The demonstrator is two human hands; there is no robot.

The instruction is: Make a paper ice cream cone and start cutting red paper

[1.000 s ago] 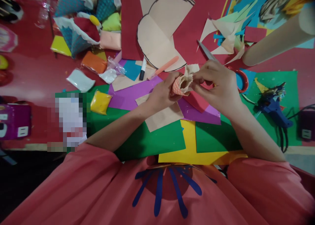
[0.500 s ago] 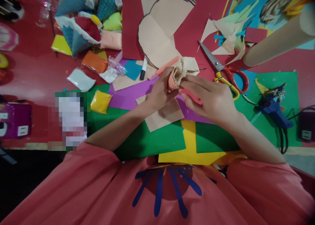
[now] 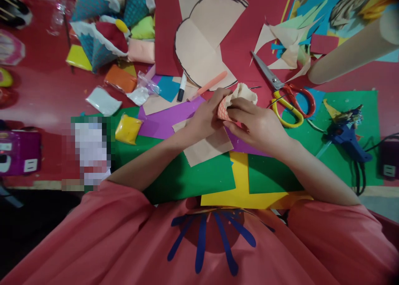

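A: What is lying at your left?
B: A blue patterned cone is lying at the upper left, its tip pointing toward you. Nearer to you, a white packet and a yellow packet are lying apart. Further right, a marker is lying with its black end toward you.

A: What is your left hand doing?
B: It is gripping a pink lattice-patterned tube, fingers closing around its outer side.

A: Where is the tube sitting, and how is it pointing?
B: It is sitting between your hands, above a sawtooth-edged paper. Its mouth is facing up and rightward, cream lining spilling beyond the rim. The long axis is apparently running from your left palm toward the upper right; your grip is hiding the far end, so exact tilt cannot be told.

A: And your right hand?
B: Its bent fingers are touching the mouth, the thumb resting lower; whether they are pinching the lining cannot be told. Just beyond, scissors are lying with blades pointing away and leftward. At far right, a blue glue gun is resting on a green sheet.
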